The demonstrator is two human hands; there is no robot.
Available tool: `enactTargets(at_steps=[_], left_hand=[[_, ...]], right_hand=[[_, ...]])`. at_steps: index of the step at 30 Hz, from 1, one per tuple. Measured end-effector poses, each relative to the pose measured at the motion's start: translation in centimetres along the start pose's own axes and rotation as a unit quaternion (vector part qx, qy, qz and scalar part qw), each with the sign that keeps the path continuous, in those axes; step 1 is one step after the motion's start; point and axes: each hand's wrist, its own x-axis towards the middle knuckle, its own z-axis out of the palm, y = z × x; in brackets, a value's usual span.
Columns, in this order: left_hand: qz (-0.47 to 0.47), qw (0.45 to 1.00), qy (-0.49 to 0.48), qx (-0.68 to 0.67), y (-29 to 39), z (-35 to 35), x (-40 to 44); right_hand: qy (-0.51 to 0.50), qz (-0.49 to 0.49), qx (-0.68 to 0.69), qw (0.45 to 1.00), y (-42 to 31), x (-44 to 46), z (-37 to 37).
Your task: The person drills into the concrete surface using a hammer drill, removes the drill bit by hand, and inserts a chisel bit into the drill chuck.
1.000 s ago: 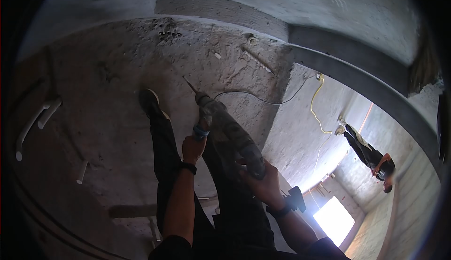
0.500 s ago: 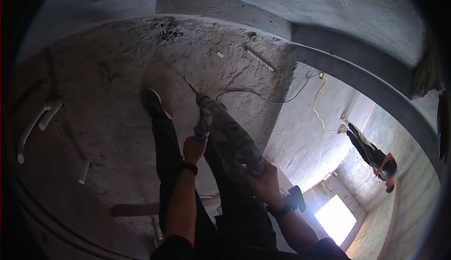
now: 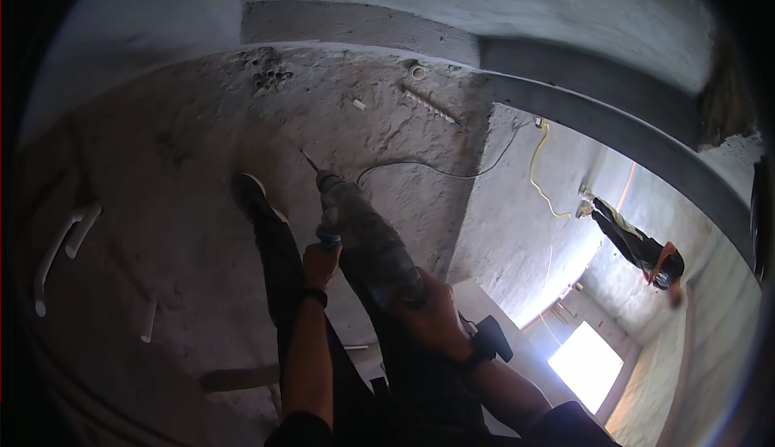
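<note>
A large dark rotary hammer drill point(image 3: 363, 225), coated in dust, is held in front of my legs. My left hand point(image 3: 320, 264) wraps round its side handle, which has a bluish collar point(image 3: 328, 237). At the rear end my right hand point(image 3: 436, 318) is closed on the main grip. The drill's thin bit point(image 3: 310, 159) points away from me towards the rough concrete floor point(image 3: 206, 148); whether its tip touches the concrete I cannot tell. My shoe point(image 3: 251, 194) stands left of the bit.
A black cable point(image 3: 428, 167) trails right to a yellow cord point(image 3: 539, 168). White pipe stubs point(image 3: 58, 257) project at the left. Beyond the bit are a cluster of holes point(image 3: 270, 79), a round pipe end point(image 3: 417, 72) and a spiral rod point(image 3: 432, 106). Another person point(image 3: 638, 245) stands at the right.
The drill and both my hands sit slightly further left in view, and the room has shifted with the camera. My grip on the drill stays the same. The other person's arms have shifted slightly.
</note>
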Motion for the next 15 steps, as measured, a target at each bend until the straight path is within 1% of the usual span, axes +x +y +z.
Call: enactTargets(at_steps=[2, 4, 6, 9, 12, 15], left_hand=[[0.001, 1.0, 0.024, -0.008, -0.7, 0.4, -0.4], [0.0, 1.0, 0.017, 0.0, -0.9, 0.5, -0.2], [0.001, 1.0, 0.013, 0.008, -0.6, 0.1, 0.1], [0.0, 1.0, 0.009, -0.004, 0.3, -0.7, -0.8], [-0.025, 0.999, 0.01, -0.033, 1.4, -1.3, -0.7], [0.004, 0.999, -0.005, -0.039, 1.1, -1.2, -0.4]], right_hand=[[-0.006, 0.014, -0.002, 1.0, -0.6, -0.2, 0.1], [-0.011, 0.018, -0.005, 1.0, -0.8, 0.0, 0.3], [0.008, -0.007, -0.024, 1.0, -0.7, 0.1, 0.6], [0.012, -0.006, -0.025, 1.0, -1.1, 0.1, 0.6], [0.022, -0.011, -0.02, 1.0, -1.2, 0.3, 0.7], [0.011, -0.001, -0.033, 0.999, -1.4, 0.4, 0.5]])
